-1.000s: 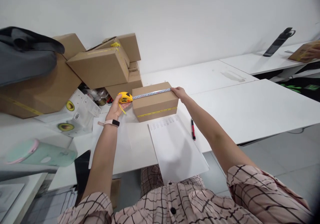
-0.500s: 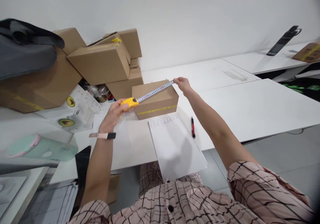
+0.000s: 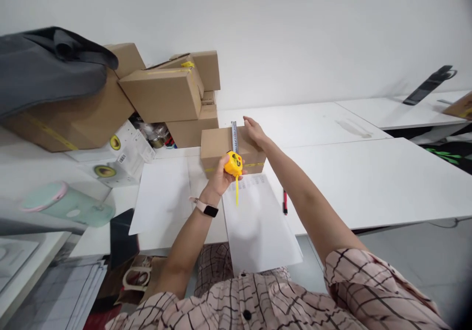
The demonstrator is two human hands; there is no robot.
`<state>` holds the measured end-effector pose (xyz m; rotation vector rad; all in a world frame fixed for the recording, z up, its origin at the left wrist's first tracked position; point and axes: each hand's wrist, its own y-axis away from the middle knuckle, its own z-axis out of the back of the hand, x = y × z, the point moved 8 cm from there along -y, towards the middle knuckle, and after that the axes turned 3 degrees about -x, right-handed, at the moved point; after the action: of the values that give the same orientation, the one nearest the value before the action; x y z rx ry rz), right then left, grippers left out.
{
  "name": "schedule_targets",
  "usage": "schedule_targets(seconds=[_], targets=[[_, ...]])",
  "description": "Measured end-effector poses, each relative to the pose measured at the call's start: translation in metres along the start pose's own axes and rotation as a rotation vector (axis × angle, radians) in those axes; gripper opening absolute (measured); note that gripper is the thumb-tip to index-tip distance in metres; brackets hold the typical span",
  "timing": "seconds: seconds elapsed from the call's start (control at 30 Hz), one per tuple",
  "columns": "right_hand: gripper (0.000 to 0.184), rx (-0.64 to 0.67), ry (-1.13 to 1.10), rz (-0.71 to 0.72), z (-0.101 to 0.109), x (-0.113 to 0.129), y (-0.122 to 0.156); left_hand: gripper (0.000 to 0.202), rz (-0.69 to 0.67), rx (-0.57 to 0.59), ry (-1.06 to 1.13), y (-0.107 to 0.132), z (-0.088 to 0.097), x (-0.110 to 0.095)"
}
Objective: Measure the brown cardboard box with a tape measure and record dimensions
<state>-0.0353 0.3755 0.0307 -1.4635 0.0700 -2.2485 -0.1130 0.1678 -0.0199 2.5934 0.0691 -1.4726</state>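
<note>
**Tape measure (image 3: pixel 234 164) stood extended over a small carton (image 3: pixel 214 143)**

With the small carton as the dial's centre, a mint tumbler (image 3: pixel 72 204) lay between eight and nine o'clock. An avocado-print box (image 3: pixel 127 154) sat at nine, stacked cartons (image 3: pixel 162 94) at ten. The left hand (image 3: pixel 220 177) gripped the yellow case at six, its blade (image 3: pixel 235 137) pointing to twelve across the top. Below, also at six, lay a printed sheet (image 3: pixel 258 222). The right hand (image 3: pixel 255 131) was at two; whether it grasped anything could not be told. A red-and-black pen (image 3: pixel 285 203) lay at four, a dark bottle (image 3: pixel 427 86) between two and three.
</note>
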Motion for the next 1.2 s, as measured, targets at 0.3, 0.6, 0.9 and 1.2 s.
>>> schedule_targets(seconds=[0.3,0.6,0.9,1.2], targets=[[0.052,0.128,0.444,0.065,-0.031,0.006,0.001,0.047,0.063,-0.049,0.029,0.004,-0.008,0.021],[0.046,0.081,0.639,0.045,-0.052,0.004,-0.009,0.056,0.062,-0.075,0.025,0.008,-0.013,0.034],[0.054,0.011,0.260,0.055,-0.023,0.006,-0.008,0.062,-0.051,-0.094,-0.145,0.020,-0.011,0.023],[0.071,-0.124,-0.228,-0.234,0.059,-0.083,0.084,0.074,-0.356,-0.427,-0.370,0.051,0.090,-0.019]])
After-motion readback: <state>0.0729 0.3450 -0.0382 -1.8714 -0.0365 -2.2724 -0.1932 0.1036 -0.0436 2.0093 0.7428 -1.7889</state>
